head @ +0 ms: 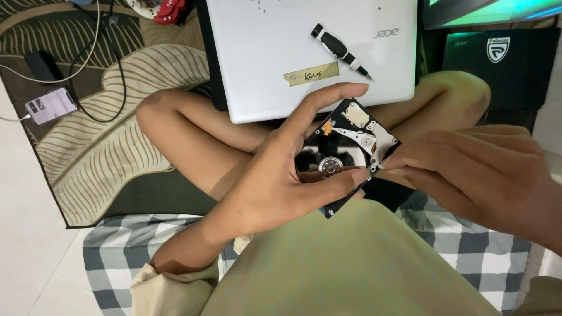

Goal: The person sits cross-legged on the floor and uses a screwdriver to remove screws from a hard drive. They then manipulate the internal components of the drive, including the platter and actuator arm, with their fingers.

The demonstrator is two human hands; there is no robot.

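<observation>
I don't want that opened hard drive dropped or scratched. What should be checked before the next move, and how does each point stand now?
1. Left hand grips the hard drive by its edges: ok.
2. Drive cover off, platter exposed: ok.
3. Left thumb clear of the platter: not ok, it lies across it.
4. Right hand fingers at the drive's right corner: ok.
5. Right fingers holding any part: cannot tell.
6. Screwdriver resting on the closed laptop: ok.
</observation>
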